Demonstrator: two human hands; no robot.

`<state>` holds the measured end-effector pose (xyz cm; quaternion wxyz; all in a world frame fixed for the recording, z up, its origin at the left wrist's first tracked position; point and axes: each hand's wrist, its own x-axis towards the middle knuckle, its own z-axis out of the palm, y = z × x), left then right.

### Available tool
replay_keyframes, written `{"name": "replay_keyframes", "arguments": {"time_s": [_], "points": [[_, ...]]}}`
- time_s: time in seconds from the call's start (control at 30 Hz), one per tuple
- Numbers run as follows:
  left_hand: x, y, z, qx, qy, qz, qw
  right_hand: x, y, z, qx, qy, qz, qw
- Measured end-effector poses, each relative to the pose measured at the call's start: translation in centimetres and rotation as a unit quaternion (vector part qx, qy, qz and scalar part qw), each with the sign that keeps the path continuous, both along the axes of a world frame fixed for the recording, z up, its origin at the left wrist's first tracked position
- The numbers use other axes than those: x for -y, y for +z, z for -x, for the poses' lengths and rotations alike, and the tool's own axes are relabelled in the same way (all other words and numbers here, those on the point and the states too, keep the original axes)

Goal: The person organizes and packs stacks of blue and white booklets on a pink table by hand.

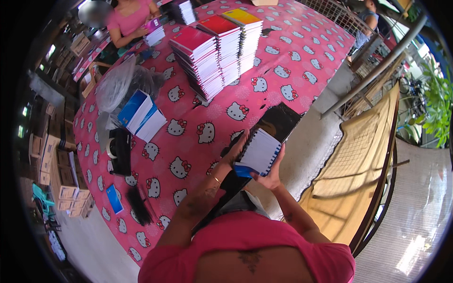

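Near the table's front right edge I hold a small stack of spiral notebooks (258, 152) between both hands, white side up with blue at the near end. My left hand (236, 150) is closed along the stack's left side. My right hand (272, 173) grips its right side by the dark coil, thumb on the edge. Just beyond lies a dark, box-like black object (281, 119) at the table's edge; its kind is unclear. Several notebooks with blue covers (143, 117) lie fanned to the left.
Tall stacks of red and yellow spiral notebooks (219, 56) stand far on the pink patterned tablecloth (207, 134). Clear plastic bags (118, 85), a black tape dispenser (121, 152), a blue booklet (114, 199) and black coils (139, 205) lie left. Across the table, a person (130, 23) handles purple notebooks.
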<state>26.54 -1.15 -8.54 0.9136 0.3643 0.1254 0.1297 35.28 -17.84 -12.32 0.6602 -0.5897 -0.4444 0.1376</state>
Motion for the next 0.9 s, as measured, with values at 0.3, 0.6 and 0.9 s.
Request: {"name": "replay_keyframes", "arguments": {"time_s": [0.3, 0.6, 0.9], "points": [[-2.6, 2.5, 6.0, -0.014, 0.095, 0.002, 0.995, -12.0, 9.8, -6.9, -0.328, 0.336, 0.245, 0.848], [-5.7, 1.5, 6.5, -0.263, 0.315, -0.101, 0.906, -23.4, 9.5, -6.3, -0.249, 0.397, 0.458, 0.755], [-5.4, 2.6, 0.9, -0.159, 0.433, 0.126, 0.878, -22.8, 10.5, -6.3, -0.333, 0.368, 0.457, 0.738]]}}
